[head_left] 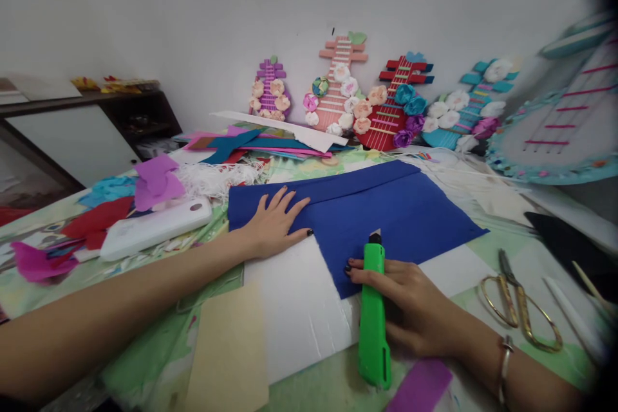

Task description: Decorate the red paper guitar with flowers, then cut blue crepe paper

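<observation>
Under my left hand [276, 222] lies a dark blue sheet [386, 209], its far edge folded over in a strip. The fingers of that hand are spread flat on the strip's left end. My right hand [415, 299] grips a green utility knife [373, 315], with a short piece of blade showing at the top. Beneath the blue sheet is a white board [299, 315], visible at the front and at the right. A beige piece of card [230, 351] overlaps the board's near left corner. Gold-handled scissors [519, 302] rest to the right of my right hand.
Several decorated paper guitars [333, 93] lean along the wall. To the left are a white oblong case [157, 228], coloured paper scraps [154, 181] and white shredded strands [217, 179]. A purple scrap [421, 386] lies at the near edge, a black piece [570, 248] at right.
</observation>
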`<state>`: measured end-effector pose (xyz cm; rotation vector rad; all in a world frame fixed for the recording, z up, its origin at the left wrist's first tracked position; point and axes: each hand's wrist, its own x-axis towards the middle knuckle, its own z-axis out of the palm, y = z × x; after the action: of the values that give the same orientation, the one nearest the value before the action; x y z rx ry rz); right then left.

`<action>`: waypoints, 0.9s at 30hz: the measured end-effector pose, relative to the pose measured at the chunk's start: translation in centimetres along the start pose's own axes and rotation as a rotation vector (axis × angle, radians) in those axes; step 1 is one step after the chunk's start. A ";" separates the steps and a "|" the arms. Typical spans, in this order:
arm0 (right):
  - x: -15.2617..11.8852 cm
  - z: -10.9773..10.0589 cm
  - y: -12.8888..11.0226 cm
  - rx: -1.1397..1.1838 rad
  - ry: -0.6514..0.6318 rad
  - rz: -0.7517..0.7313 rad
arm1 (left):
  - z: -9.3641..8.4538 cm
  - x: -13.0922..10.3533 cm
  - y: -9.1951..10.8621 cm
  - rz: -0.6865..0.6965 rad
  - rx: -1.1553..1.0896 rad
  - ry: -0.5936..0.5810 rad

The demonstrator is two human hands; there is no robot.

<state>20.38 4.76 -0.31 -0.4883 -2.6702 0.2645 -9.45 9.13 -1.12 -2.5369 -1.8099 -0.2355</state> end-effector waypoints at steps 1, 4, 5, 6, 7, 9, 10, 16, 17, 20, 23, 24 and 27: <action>0.0 0.0 0.0 -0.005 -0.002 -0.001 | -0.1 0.0 0.0 0.008 -0.002 0.004; 0.0 -0.1 -0.1 -0.004 0.009 -0.026 | -0.4 0.0 0.1 0.020 -0.025 0.021; 0.0 -0.1 -0.2 -0.001 0.012 -0.034 | -0.4 0.0 0.1 0.010 -0.035 0.025; 0.0 -0.1 -0.2 0.001 0.015 -0.036 | -0.3 0.1 0.0 -0.006 -0.043 0.027; 0.1 -0.1 -0.3 0.001 0.014 -0.032 | -0.3 0.1 -0.1 -0.024 -0.049 0.027; 0.2 -0.2 -0.4 -0.003 0.012 -0.016 | -0.2 0.2 -0.2 -0.043 -0.056 0.033; 0.3 -0.3 -0.4 -0.003 0.011 -0.009 | -0.2 0.3 -0.3 -0.038 -0.061 0.038; 0.0 0.0 -0.3 0.034 0.024 0.013 | -1.0 0.1 -0.2 0.084 -0.117 0.089; -0.2 0.1 -0.3 0.059 0.036 0.035 | -1.0 0.2 -0.2 0.089 -0.131 0.097; -0.7 0.0 -0.1 0.191 0.116 0.163 | -0.9 0.6 -0.7 0.059 -0.185 0.108; -0.7 -0.8 0.3 0.298 0.210 0.341 | -0.8 1.4 -1.5 -0.008 -0.240 0.091; -0.7 -1.2 0.5 0.301 0.217 0.405 | -0.8 1.7 -1.8 -0.026 -0.256 0.085; -0.2 -2.5 1.4 0.239 0.105 0.570 | -0.9 2.2 -2.6 -0.054 -0.297 0.081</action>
<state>22.02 6.24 1.55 -1.1385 -2.3018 0.6889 -11.30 12.00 -0.17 -2.6180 -1.9429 -0.6450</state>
